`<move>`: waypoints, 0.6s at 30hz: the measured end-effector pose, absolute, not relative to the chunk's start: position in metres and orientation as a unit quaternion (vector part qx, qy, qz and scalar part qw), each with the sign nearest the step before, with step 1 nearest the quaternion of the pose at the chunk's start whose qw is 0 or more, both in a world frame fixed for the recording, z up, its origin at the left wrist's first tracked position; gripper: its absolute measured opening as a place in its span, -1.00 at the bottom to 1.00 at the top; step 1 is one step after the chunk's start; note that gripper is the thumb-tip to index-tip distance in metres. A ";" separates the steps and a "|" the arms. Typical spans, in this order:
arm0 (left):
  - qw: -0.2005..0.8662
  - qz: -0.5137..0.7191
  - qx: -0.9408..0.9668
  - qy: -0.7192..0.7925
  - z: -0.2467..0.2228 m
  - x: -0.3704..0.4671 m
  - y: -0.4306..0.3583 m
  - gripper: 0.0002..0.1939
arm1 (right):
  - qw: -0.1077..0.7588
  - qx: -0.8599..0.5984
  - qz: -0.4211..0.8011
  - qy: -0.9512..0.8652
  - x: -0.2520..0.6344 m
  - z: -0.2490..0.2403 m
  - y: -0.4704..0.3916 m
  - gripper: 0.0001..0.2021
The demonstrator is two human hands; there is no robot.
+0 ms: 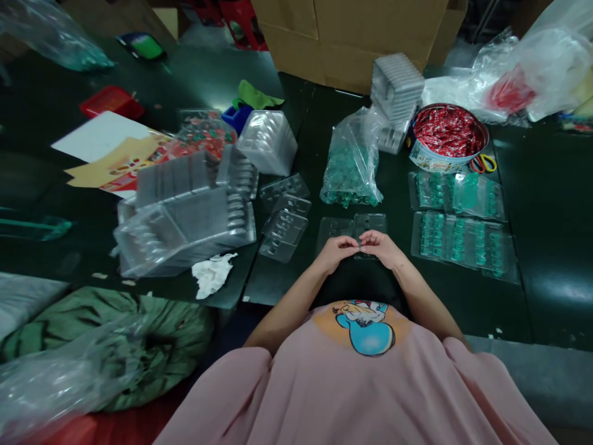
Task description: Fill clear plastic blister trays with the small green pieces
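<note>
My left hand and my right hand meet fingertip to fingertip at the table's near edge. Both are pinched around something small and dark that is too tiny to make out. Beneath and just beyond them lie two clear plastic trays. A clear bag of green pieces rests farther back. To the right of my hands are clear trays filled with green pieces, in two rows. Loose clear trays overlap to the left.
Stacked clear trays stand at left, near a white tissue. A round tin of red packets and scissors are at back right. A large cardboard box borders the table's far side.
</note>
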State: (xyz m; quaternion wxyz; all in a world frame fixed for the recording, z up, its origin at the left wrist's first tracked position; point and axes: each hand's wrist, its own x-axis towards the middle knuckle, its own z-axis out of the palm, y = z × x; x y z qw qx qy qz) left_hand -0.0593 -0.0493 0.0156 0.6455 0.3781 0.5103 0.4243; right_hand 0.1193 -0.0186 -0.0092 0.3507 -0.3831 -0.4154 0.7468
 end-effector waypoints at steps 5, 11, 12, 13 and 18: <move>0.682 0.440 0.351 0.468 0.019 -0.059 -0.043 -0.68 | 0.314 -0.329 0.830 -0.323 0.117 -0.005 -0.019 -0.60; 0.719 0.464 0.317 0.408 0.026 -0.057 -0.025 -0.63 | 0.347 -0.286 0.854 -0.260 0.116 0.006 -0.009 -0.62; 0.725 0.464 0.309 0.404 0.027 -0.057 -0.024 -0.64 | 0.354 -0.294 0.849 -0.259 0.116 0.009 -0.008 -0.62; 0.729 0.463 0.302 0.403 0.028 -0.056 -0.022 -0.64 | 0.361 -0.307 0.841 -0.260 0.116 0.011 -0.008 -0.62; 0.712 0.453 0.325 0.426 0.030 -0.053 -0.019 -0.62 | 0.395 -0.363 0.798 -0.276 0.110 0.018 -0.008 -0.58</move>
